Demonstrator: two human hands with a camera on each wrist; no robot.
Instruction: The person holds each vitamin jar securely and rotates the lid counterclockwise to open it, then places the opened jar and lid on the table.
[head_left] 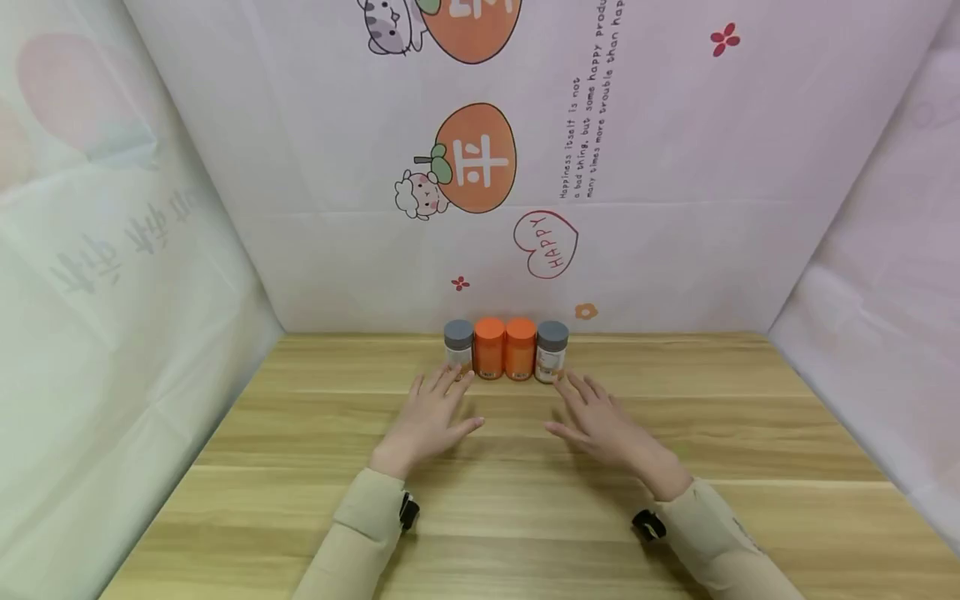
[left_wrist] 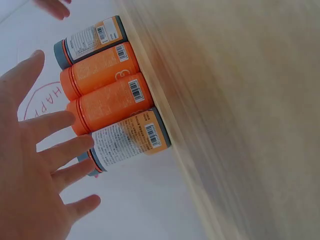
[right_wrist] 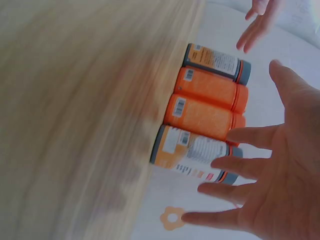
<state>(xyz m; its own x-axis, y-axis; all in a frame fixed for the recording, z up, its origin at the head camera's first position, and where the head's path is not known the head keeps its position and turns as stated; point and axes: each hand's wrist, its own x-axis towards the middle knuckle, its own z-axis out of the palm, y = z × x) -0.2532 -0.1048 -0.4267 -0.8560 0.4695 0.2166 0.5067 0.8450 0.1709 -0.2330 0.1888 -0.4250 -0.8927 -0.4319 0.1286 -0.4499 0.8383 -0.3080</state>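
Two orange jars (head_left: pixel 490 350) (head_left: pixel 520 350) stand side by side at the back of the table, flanked by a grey-capped jar on the left (head_left: pixel 459 335) and another grey-capped jar on the right (head_left: pixel 552 352). All are upright in one tight row. My left hand (head_left: pixel 427 419), fingers spread, hovers in front of the left grey-capped jar and overlaps its lower part in the head view. Opposite it, my right hand (head_left: pixel 603 425) has its fingers stretched toward the right grey-capped jar. Both palms hold nothing. Printed labels with barcodes face me in the wrist views.
The wooden table (head_left: pixel 495 517) runs back to a printed cloth wall (head_left: pixel 337 267) right behind the jars. Cloth also hangs along the left side (head_left: pixel 150 333) and the right side (head_left: pixel 862 317). A black strap device (head_left: pixel 648 525) sits at the right cuff.
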